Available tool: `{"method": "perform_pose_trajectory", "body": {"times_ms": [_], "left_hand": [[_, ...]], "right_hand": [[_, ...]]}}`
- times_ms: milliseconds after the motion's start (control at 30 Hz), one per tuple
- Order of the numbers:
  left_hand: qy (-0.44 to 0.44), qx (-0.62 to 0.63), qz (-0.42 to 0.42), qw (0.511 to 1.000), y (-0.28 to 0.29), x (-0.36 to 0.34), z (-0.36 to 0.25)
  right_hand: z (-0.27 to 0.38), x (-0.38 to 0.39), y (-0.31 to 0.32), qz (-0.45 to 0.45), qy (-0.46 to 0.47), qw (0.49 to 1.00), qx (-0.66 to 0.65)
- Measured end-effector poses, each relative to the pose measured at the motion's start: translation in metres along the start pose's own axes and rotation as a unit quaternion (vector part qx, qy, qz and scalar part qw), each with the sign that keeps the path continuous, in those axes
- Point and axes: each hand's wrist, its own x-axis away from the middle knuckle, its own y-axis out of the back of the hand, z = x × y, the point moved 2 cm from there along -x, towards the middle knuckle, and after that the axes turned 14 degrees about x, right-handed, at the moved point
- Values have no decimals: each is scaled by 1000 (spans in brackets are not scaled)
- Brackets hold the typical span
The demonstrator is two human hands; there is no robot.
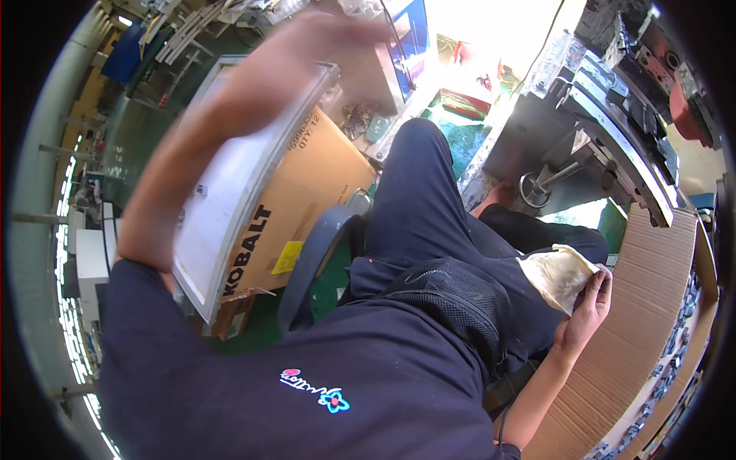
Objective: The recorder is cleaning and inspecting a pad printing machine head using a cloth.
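Note:
My left arm reaches up across the left side, and my left hand (345,34) is smeared by motion near the blue-and-white box (414,46) at the top. What its fingers do cannot be made out. On the right, my right hand (589,303) is closed on the edge of a cream cloth (558,276). The soft, crumpled cloth lies over my right knee, in dark trousers. Part of my fingers curls over its right corner, with the thumb side hidden.
A cardboard carton (326,165) stands at my left, under a grey-rimmed white tray (222,172). A metal machine (613,130) with a handwheel (534,189) fills the upper right. At the right, a cardboard box (652,307) borders dark metal parts (665,368). A grey chair part (318,257) sits by the carton.

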Motion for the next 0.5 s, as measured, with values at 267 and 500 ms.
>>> {"method": "perform_pose_trajectory", "body": {"times_ms": [267, 500], "left_hand": [[190, -308, -148, 921, -50, 30, -234], [128, -288, -145, 938, -45, 17, -209]], "right_hand": [[-19, -2, 13, 10, 13, 1000, -1], [-19, -3, 9, -21, -46, 999, -1]]}}
